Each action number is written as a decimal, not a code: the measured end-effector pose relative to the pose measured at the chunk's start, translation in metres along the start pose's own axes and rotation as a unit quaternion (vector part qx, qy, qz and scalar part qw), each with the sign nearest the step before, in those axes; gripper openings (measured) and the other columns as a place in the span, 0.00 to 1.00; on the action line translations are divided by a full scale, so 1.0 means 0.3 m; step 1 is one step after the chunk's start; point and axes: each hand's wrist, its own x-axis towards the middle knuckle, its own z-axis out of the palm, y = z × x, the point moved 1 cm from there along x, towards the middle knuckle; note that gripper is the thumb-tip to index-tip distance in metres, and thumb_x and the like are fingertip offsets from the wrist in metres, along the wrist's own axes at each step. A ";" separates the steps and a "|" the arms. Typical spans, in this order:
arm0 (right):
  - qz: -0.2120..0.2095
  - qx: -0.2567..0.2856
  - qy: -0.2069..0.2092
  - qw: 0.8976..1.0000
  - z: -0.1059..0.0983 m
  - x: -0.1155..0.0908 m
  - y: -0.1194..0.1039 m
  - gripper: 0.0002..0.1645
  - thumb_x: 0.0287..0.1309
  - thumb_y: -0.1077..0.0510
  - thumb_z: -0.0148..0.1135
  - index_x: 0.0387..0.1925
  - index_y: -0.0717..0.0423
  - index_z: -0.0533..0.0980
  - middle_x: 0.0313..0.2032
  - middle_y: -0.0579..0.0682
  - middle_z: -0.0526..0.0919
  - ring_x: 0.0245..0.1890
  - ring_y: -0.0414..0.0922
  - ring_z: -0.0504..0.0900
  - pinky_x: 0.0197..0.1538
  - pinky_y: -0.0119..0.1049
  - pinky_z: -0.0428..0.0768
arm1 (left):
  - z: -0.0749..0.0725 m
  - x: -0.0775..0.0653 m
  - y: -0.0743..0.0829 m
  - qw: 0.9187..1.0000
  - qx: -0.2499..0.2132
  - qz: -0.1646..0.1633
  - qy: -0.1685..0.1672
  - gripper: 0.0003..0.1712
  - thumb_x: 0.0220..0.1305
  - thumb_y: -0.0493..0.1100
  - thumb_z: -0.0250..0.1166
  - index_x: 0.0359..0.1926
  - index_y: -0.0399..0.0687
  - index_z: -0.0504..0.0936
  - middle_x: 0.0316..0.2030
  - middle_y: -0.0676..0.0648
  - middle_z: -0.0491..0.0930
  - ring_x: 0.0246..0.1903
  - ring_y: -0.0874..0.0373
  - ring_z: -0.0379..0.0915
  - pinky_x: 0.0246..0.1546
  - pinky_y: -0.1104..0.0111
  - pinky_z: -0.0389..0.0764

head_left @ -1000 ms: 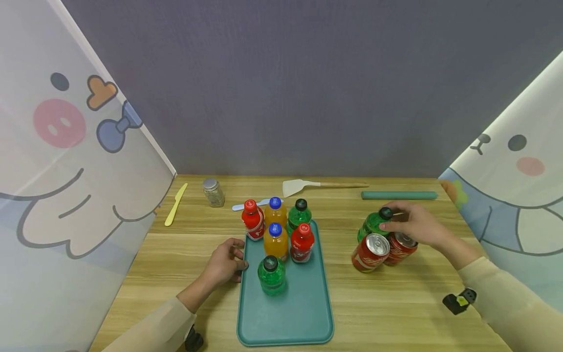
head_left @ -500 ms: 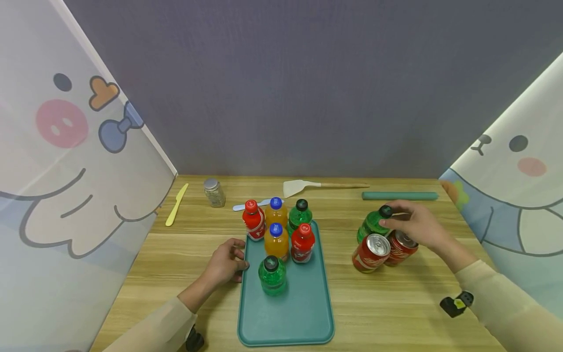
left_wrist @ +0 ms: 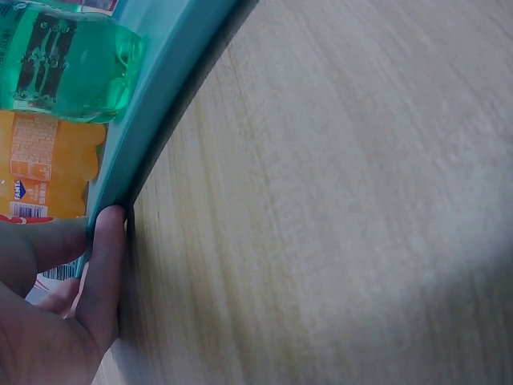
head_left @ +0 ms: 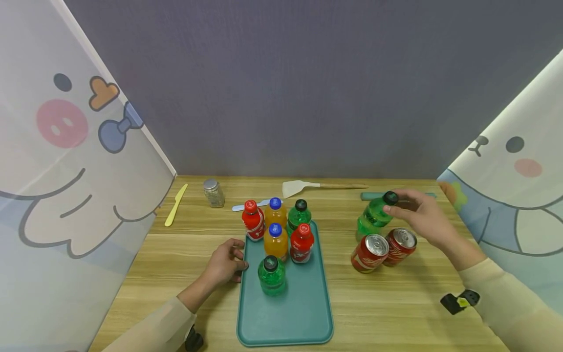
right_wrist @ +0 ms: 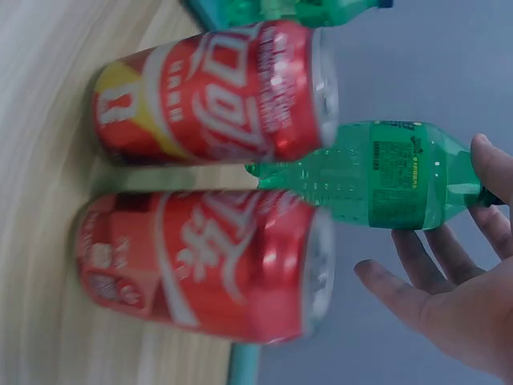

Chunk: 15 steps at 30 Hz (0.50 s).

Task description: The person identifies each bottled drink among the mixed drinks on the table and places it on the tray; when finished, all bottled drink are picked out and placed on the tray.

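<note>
My right hand (head_left: 420, 217) holds a green soda bottle (head_left: 373, 220) near its black cap, thumb on one side and fingers on the other. In the right wrist view that green bottle (right_wrist: 385, 172) hangs behind two red cola cans, raised off the table. Those cans (head_left: 370, 253) (head_left: 400, 246) stand upright just in front of it. My left hand (head_left: 226, 261) pinches the left rim of a teal tray (head_left: 299, 318); the left wrist view has thumb and finger on either side of the rim (left_wrist: 132, 144). On the tray stand green bottles (head_left: 272, 276), orange bottles (head_left: 275, 242) and red-capped bottles (head_left: 302, 243).
Along the back lie a white spatula (head_left: 299, 187), a teal rod (head_left: 371, 196) partly behind the held bottle, and a pale blue knife (head_left: 239, 208). A small lidded jar (head_left: 214, 193) and a yellow knife (head_left: 176, 205) are at left. Walls (head_left: 281, 88) close the table in.
My right hand has raised the green bottle up from behind the cans, which remain standing. The left hand and tray have stayed put.
</note>
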 end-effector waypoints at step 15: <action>-0.075 0.043 0.009 0.996 0.031 -0.023 -0.219 0.19 0.65 0.57 0.70 0.56 0.54 0.78 0.48 0.40 0.82 0.48 0.33 0.84 0.43 0.27 0.85 | -0.003 -0.008 0.005 1.000 0.004 0.008 -0.004 0.30 0.57 0.22 0.69 0.60 0.35 0.73 0.38 0.39 0.73 0.25 0.52 0.75 0.19 0.59 0.87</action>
